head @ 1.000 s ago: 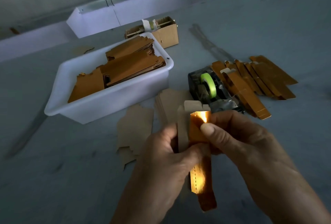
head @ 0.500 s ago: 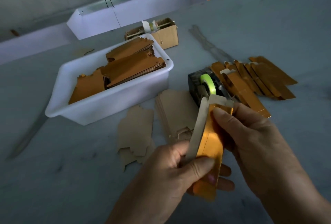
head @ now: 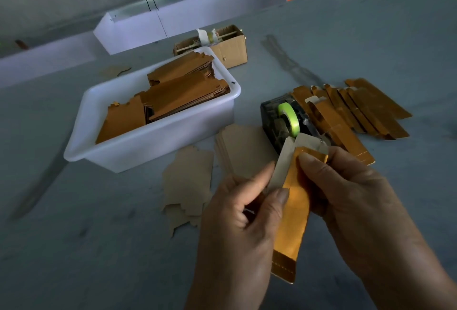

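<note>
Gripped by the left hand (head: 237,223) and right hand (head: 351,200), the folded gold carton blank (head: 294,213) has swung from upright towards the tape dispenser (head: 279,121), apparently ready for taping.

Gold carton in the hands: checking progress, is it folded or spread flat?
Partly folded: gold carton creased lengthwise, grey inside showing beside its gold face; left hand and right hand pinch it.
</note>
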`<state>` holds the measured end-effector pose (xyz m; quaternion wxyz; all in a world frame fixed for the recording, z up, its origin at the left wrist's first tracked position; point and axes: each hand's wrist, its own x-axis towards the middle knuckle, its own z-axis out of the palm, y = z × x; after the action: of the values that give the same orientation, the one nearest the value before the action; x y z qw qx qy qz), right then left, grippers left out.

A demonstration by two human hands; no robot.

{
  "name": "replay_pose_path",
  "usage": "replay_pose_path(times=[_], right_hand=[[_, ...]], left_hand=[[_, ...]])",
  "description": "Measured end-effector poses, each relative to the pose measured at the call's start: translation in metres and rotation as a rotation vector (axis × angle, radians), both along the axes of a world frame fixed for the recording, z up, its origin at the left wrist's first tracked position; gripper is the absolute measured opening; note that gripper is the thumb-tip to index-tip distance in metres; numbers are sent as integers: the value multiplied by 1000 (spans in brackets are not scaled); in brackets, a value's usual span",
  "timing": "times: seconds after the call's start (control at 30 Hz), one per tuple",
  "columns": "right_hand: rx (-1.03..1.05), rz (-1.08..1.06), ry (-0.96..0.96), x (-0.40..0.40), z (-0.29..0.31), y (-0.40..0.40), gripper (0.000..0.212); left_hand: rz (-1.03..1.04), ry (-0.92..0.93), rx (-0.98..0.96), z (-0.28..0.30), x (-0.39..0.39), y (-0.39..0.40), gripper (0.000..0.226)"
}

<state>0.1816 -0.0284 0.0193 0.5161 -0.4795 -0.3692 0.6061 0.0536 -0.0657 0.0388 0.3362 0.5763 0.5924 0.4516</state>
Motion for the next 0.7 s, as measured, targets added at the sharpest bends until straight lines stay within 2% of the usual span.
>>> replay_pose_path(times=[0.2, 0.4, 0.6, 0.67, 0.7], right_hand=[[-3, 35, 68, 0, 2, -2, 29], [15, 72, 141, 1, 4, -3, 14], [-27, 132, 243, 6, 5, -6, 19], [-17, 150, 221, 5, 8, -9, 19], [-9, 148, 179, 4, 9, -9, 22]], left_hand=[[83, 356, 328, -8, 4, 2, 32], [-5, 788, 444, -8, 5, -2, 40], [-53, 1002, 405, -8, 6, -6, 48], [-95, 1007, 300, -9, 9, -7, 40], [-108, 953, 245, -9, 10, -7, 30]])
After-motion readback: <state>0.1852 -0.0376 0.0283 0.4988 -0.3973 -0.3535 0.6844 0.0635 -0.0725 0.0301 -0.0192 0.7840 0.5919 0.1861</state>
